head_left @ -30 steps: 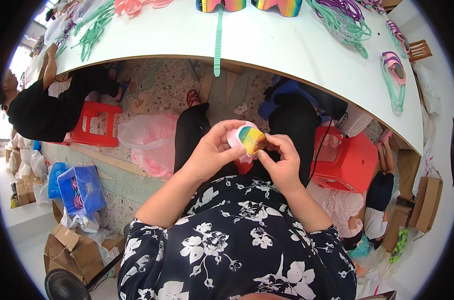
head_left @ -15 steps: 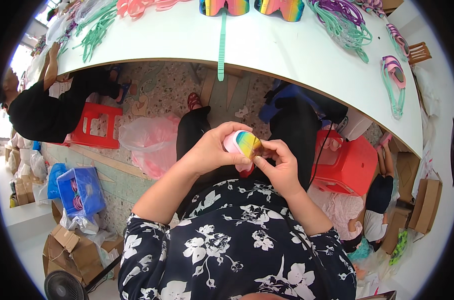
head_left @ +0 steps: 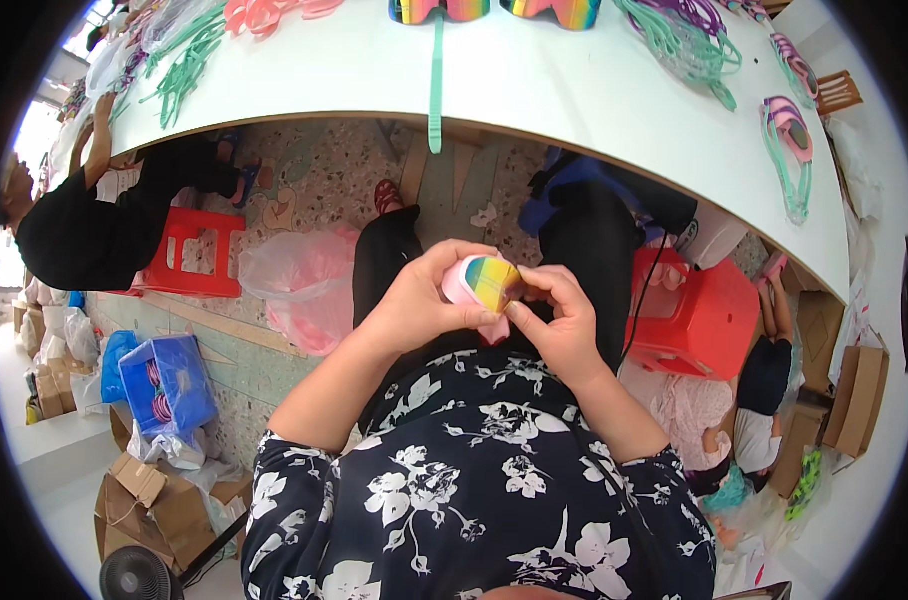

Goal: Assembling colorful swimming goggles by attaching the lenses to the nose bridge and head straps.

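Above my lap I hold a pair of swim goggles with a rainbow mirrored lens (head_left: 491, 284) and a soft pink frame. My left hand (head_left: 429, 295) wraps round the pink end, its thumb below and its fingers above. On the lens's other end, the fingertips and thumb of my right hand (head_left: 554, 313) are pinched. The fingers cover part of the frame, and a bit of pink hangs beneath. Beyond my hands, a green strap (head_left: 436, 90) hangs over the edge of the white table (head_left: 314, 75).
Two more rainbow lenses (head_left: 551, 12) lie at the table's far side. Bundled green and purple straps (head_left: 679, 50) and finished goggles (head_left: 789, 135) are to their right. A pink-filled plastic bag (head_left: 304, 285), a red stool (head_left: 699, 315) and a blue crate (head_left: 169, 385) stand around me. A co-worker (head_left: 84, 235) sits at left.
The goggles and both hands have shifted slightly left, and the lens is turned a little. Both hands keep their hold. The whole view has moved slightly.
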A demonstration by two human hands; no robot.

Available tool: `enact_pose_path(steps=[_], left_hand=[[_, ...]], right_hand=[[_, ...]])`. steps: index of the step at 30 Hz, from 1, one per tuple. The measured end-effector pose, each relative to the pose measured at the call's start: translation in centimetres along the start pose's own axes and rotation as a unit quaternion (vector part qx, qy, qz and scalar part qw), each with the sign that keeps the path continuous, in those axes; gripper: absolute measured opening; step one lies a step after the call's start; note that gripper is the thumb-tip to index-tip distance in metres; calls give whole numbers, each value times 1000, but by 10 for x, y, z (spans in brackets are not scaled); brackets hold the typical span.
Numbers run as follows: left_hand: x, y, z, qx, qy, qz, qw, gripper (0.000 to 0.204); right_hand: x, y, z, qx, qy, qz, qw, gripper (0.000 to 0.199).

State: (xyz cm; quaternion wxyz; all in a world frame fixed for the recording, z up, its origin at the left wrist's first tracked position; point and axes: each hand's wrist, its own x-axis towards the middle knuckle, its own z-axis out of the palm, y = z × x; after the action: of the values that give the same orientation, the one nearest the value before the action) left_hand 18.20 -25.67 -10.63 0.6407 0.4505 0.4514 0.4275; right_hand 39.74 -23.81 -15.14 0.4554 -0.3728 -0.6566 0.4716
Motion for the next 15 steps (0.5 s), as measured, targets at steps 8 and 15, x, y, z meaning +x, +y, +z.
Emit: enact_pose_path(steps=[8, 15], left_hand=[[0, -2, 0, 142, -5, 29, 989, 67], [-1, 1, 5, 18, -14, -18, 1000, 68]], right_hand=[[-11, 3, -5, 89, -53, 79, 991, 38], [-12, 3, -7, 77, -55, 80, 992, 39]])
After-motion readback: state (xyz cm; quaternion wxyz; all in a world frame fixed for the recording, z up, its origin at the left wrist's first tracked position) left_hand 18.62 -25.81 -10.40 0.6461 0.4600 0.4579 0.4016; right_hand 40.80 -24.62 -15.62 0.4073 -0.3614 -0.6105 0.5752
